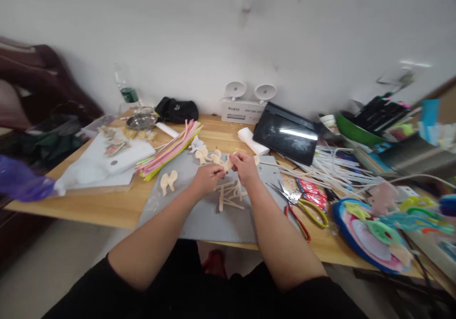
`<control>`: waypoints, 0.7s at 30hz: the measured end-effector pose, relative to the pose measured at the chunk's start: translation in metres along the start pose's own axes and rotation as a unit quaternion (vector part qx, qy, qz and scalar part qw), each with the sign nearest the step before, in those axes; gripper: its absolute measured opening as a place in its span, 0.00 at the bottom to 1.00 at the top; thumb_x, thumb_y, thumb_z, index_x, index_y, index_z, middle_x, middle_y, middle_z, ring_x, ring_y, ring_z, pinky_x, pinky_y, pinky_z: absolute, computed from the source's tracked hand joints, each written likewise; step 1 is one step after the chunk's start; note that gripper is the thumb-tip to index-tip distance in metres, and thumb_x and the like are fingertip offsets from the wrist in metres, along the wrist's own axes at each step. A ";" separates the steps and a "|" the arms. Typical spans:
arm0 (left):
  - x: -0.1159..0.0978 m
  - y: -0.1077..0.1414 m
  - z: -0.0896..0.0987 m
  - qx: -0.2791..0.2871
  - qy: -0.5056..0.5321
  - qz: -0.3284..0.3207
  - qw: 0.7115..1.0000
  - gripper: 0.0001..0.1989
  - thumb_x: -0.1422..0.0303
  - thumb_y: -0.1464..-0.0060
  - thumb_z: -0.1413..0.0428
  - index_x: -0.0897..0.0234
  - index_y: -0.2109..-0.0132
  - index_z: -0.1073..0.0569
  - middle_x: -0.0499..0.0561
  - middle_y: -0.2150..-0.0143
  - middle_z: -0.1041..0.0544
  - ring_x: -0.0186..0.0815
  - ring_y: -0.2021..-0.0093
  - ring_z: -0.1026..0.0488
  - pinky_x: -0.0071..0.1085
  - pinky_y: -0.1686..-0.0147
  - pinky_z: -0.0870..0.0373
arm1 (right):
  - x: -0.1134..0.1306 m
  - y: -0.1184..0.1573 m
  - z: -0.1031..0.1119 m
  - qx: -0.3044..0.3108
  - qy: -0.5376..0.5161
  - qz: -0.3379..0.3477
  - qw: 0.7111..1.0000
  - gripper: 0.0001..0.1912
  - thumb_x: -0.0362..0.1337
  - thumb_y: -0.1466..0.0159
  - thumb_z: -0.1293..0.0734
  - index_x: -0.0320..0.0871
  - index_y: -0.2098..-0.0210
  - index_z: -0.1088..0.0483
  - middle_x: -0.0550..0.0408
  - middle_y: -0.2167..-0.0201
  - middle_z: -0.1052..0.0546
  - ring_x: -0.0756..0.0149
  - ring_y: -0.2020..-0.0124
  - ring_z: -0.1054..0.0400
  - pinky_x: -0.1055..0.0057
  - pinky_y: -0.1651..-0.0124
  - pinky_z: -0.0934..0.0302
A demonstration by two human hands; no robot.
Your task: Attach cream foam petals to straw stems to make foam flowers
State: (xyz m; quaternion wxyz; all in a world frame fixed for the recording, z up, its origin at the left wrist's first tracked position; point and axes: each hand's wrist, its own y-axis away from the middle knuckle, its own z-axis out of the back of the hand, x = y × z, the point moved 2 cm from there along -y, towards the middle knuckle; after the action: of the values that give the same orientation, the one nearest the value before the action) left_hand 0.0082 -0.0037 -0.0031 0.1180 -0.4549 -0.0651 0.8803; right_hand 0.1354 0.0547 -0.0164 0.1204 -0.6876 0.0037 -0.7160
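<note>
Over the grey mat, my left hand and my right hand meet. Between them, both hands' fingers pinch a small cream piece, which looks like a bent pipe cleaner. Just beyond, several similar rounded cream pieces lie on the mat, and a pair of cream pieces rests to the left. Nearer me, below the hands, are short loose cream strips. Fingers cover part of the held piece.
Left of the mat lies a bundle of pink, yellow and green pipe cleaners. On the right are scissors, red-handled pliers, white stems and a round blue-edged tray. A black tablet leans behind.
</note>
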 end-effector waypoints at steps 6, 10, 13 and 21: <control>0.003 0.063 0.022 -0.049 -0.029 0.105 0.993 0.13 0.64 0.49 0.54 0.64 0.75 0.30 0.46 0.79 0.30 0.30 0.75 0.34 0.26 0.71 0.39 | 0.004 0.012 -0.017 0.148 0.036 0.015 0.988 0.14 0.46 0.49 0.36 0.40 0.79 0.35 0.62 0.86 0.36 0.75 0.83 0.45 0.76 0.77 0.50; 0.034 0.110 0.064 -0.175 -0.024 0.260 0.949 0.15 0.61 0.50 0.55 0.65 0.67 0.29 0.48 0.77 0.29 0.30 0.77 0.33 0.27 0.73 0.37 | 0.002 0.013 -0.020 0.115 0.124 0.039 0.985 0.15 0.46 0.47 0.39 0.40 0.78 0.35 0.62 0.85 0.36 0.75 0.82 0.45 0.75 0.77 0.51; 0.054 0.125 0.093 -0.191 -0.089 0.321 0.923 0.14 0.62 0.51 0.56 0.64 0.69 0.29 0.49 0.77 0.28 0.32 0.79 0.33 0.29 0.73 0.38 | 0.000 0.013 -0.019 0.098 0.205 0.071 0.971 0.15 0.46 0.46 0.40 0.40 0.79 0.34 0.61 0.85 0.36 0.74 0.82 0.45 0.75 0.76 0.52; 0.058 0.116 0.104 -0.121 -0.314 0.320 0.886 0.20 0.59 0.47 0.62 0.63 0.72 0.29 0.55 0.71 0.27 0.41 0.67 0.31 0.33 0.68 0.40 | 0.013 0.018 -0.021 0.062 0.202 0.123 0.970 0.14 0.44 0.45 0.40 0.40 0.78 0.33 0.60 0.84 0.35 0.73 0.80 0.44 0.74 0.73 0.50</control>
State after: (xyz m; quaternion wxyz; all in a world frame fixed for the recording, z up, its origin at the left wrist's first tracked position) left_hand -0.1266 -0.1011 -0.0147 -0.2528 -0.1613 -0.0559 0.9523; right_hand 0.1176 0.0318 -0.0080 0.2466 -0.5144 0.0675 -0.8185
